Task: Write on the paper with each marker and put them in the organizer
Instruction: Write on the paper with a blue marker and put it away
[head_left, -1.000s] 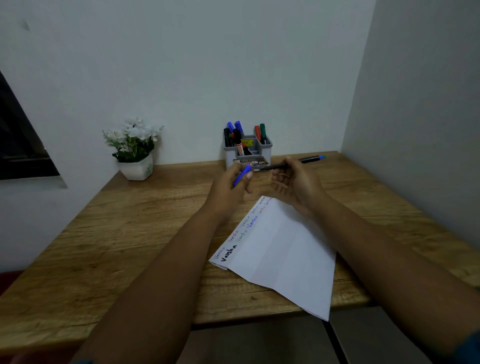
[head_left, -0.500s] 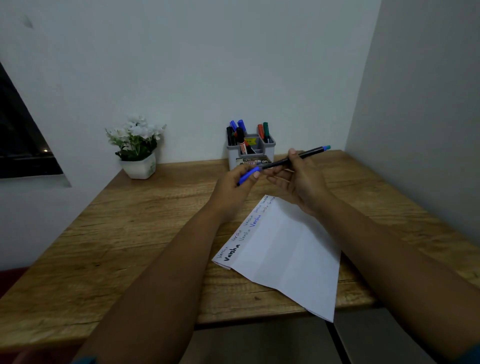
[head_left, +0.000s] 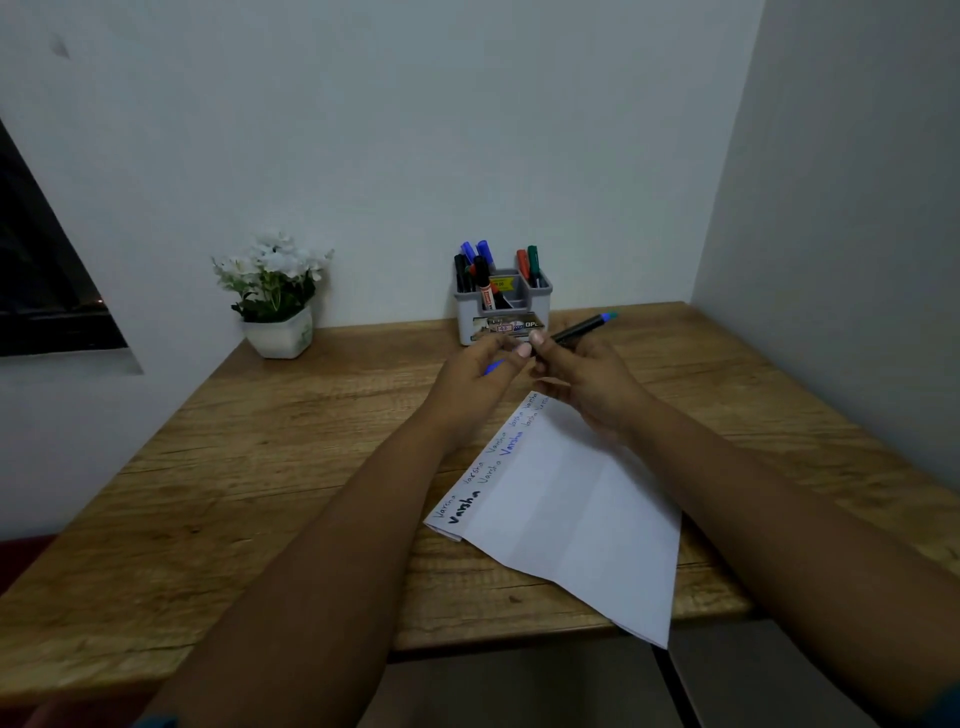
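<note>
My right hand (head_left: 587, 384) grips a thin black marker (head_left: 579, 329) with a blue end that points up and to the right. My left hand (head_left: 475, 384) pinches its blue cap (head_left: 493, 367) and meets the right hand at the marker's near end. Both hands hover above the far corner of the white paper (head_left: 566, 514), which lies askew on the wooden desk (head_left: 249, 467) with handwritten words along its left edge. The grey organizer (head_left: 501, 312) stands at the back against the wall, holding several markers: black, blue, red and green.
A white pot of white flowers (head_left: 278, 296) stands at the back left of the desk. Walls close the back and the right side. The paper's near corner hangs over the desk's front edge.
My two hands have come together: the left hand brought the blue cap up to the near end of the marker in the right hand, where one second ago they were apart.
</note>
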